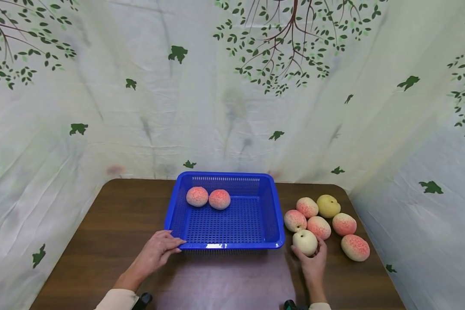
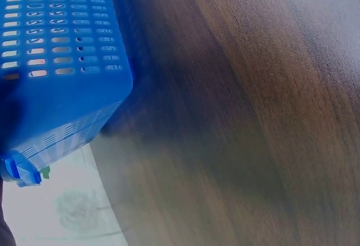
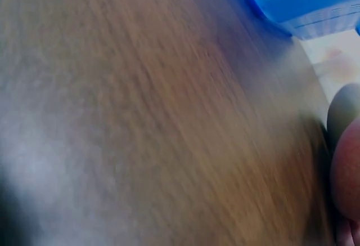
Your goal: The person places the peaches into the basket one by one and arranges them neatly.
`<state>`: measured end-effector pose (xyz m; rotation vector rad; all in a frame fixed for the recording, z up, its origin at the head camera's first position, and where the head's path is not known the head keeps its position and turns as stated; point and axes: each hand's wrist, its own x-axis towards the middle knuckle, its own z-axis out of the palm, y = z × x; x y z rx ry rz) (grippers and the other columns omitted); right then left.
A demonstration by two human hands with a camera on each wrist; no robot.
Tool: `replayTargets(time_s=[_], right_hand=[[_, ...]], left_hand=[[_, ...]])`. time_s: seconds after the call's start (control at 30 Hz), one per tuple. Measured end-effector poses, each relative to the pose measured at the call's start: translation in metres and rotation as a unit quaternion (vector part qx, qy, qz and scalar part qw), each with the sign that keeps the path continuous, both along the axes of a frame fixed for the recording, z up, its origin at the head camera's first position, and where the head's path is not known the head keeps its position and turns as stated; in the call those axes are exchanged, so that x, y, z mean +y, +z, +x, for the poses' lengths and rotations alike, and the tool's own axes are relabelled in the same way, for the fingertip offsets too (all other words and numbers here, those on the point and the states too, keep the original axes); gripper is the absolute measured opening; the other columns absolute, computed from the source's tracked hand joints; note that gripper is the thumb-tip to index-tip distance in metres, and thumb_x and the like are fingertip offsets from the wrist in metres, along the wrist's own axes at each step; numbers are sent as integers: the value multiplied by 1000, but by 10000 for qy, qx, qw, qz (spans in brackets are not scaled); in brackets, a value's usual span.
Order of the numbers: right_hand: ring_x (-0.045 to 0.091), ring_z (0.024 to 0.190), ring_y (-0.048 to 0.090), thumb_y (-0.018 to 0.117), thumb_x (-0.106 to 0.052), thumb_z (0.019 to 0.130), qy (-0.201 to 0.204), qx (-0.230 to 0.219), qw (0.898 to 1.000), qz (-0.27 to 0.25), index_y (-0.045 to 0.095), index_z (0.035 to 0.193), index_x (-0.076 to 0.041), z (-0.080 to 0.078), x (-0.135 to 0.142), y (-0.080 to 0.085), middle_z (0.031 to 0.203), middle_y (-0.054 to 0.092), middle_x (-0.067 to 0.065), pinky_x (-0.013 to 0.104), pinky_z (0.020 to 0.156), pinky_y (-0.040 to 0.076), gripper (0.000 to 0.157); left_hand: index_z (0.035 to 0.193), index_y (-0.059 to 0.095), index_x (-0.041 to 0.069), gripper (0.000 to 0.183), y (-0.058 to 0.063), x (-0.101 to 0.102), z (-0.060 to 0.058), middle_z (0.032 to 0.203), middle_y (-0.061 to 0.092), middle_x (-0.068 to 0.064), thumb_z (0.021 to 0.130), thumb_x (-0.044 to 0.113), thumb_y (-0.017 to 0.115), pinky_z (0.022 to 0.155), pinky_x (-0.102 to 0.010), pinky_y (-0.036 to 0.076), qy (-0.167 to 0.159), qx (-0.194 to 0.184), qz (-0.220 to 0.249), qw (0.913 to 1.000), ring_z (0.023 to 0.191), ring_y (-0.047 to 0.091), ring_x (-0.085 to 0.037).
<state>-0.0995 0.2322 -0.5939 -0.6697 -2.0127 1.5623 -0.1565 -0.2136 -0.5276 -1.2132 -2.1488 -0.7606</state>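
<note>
Pale cream, round peach (image 1: 305,242): beside the near right corner of the blue, perforated plastic basket (image 1: 244,246) — grasped in right hand (image 1: 314,260). Left hand (image 1: 158,249): grip pinching basket rim. Risk: a nudge could set the crowding pink-speckled, round peaches (image 1: 319,227) rolling. Obstacle: basket's raised side. Also: yellow, round peach (image 1: 328,206), brown wooden bench (image 1: 120,215).

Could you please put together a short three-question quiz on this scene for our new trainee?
1. How many things lie inside the blue basket?
2. True or false: the left hand is holding a fruit.
3. Fill in the missing colour: the right hand holds the ____ fruit.

Key:
1. Two, both pink-speckled fruits.
2. False; it grips the basket at its near left corner.
3. Whitish.
</note>
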Motion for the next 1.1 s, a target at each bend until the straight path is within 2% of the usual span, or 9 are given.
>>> replayTargets(time_s=[0.17, 0.33, 0.47, 0.57, 0.73, 0.9, 1.1], right_hand=[[27, 111, 46, 89, -1, 62, -148, 45, 9998, 136, 36, 135, 3, -3, -4, 0, 127, 45, 21, 27, 87, 34, 90], [31, 114, 45, 89, 2, 61, -299, 115, 9993, 198, 38, 133, 4, -4, -5, -1, 127, 45, 22, 32, 89, 33, 88], [27, 113, 46, 87, 2, 64, -299, 107, 9994, 165, 40, 135, 2, -2, -5, -1, 128, 48, 21, 26, 87, 33, 85], [20, 108, 48, 86, -1, 68, -321, 78, 9994, 34, 41, 137, -1, -1, -3, -1, 126, 50, 16, 18, 82, 36, 83], [9, 102, 47, 84, 1, 70, -422, 330, 9968, -587, 39, 138, -2, 3, 2, 5, 122, 48, 6, 8, 76, 40, 82], [9, 105, 49, 83, 5, 70, -448, 782, 9892, -1156, 37, 134, -5, 10, 4, 19, 119, 47, 1, 7, 76, 44, 79], [6, 103, 53, 76, 13, 73, -216, 1175, 9839, -1327, 41, 134, -4, 11, 7, 47, 115, 52, -2, 9, 76, 48, 72]], left_hand=[[91, 75, 2, 51, 1, 0, 0, 83, 74, -2, 100, 38, 40, 82, -40, 42, 36, -8, -23, 10000, 74, 64, -16], [91, 75, 2, 51, 0, 1, 0, 83, 74, -3, 100, 38, 39, 82, -40, 42, 50, 0, -76, 10000, 75, 64, -17], [91, 75, 2, 50, 1, 1, -1, 83, 74, -3, 100, 38, 40, 82, -39, 42, 30, 40, -30, 10000, 75, 64, -17], [92, 75, 3, 48, 0, 0, -1, 84, 74, -3, 99, 37, 42, 84, -38, 42, 4, 25, 7, 10000, 75, 64, -17], [93, 75, 3, 46, 0, 0, -1, 85, 74, -4, 98, 36, 43, 85, -38, 43, -16, 19, -7, 10000, 76, 65, -18], [91, 75, 2, 50, 1, 0, 0, 83, 74, -3, 99, 37, 41, 82, -40, 42, 17, -1, -9, 10000, 74, 64, -17], [90, 75, 1, 51, 0, 1, 0, 82, 74, -2, 99, 37, 41, 81, -40, 43, 0, 10, 9, 10000, 73, 64, -17]])
